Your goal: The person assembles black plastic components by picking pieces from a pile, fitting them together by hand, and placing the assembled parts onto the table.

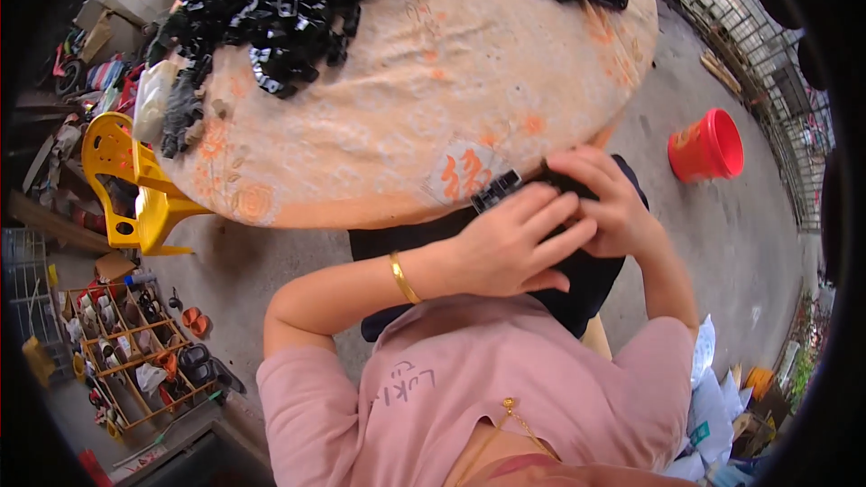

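Left hand (519,239) grasps black piece (496,191) at near edge of table (388,144); right hand (613,207) curls close, contact hidden, cannot tell if gripping. Piece looks light, stiff, slick, perhaps brittle: best pinched by sides. Far left, heap of similar pieces (280,18).

Looks like a home's yard or porch, folks, doubling as a small workshop! A bare concrete floor (722,243) spreads all round, a barred metal fence (771,54) runs well off to the right of the hands (510,239), and a red bucket (708,149) stands nearer that side. Far left of them, a yellow plastic chair (167,209); behind that, a shoe rack (170,407), pure household! And ahead, a cloth-covered counter (388,99) carries a heap of black parts (271,9).
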A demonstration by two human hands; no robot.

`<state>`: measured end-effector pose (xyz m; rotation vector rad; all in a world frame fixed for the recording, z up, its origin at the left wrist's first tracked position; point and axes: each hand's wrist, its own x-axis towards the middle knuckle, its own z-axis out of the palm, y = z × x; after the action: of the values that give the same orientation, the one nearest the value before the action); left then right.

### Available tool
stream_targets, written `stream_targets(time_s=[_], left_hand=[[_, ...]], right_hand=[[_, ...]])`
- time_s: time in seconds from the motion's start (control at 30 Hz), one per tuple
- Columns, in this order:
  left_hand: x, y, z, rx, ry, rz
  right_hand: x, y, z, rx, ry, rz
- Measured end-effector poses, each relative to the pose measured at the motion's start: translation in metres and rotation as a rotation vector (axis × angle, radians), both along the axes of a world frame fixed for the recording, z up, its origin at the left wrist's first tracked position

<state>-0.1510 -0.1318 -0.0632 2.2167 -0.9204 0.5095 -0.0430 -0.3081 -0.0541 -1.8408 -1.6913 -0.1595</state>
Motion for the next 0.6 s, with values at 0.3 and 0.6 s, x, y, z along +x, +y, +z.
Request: stream_targets(time_s=[0.3,0.6], left_hand=[[0.002,0.098,0.054,0.137,-0.087,0.319],[0.054,0.297,0.019,0.125,0.112,1.016]], right_hand=[[0.023,0.006,0.015,0.111,0.01,-0.082],[0.216,0.168,0.041,0.426,-0.051,-0.588]])
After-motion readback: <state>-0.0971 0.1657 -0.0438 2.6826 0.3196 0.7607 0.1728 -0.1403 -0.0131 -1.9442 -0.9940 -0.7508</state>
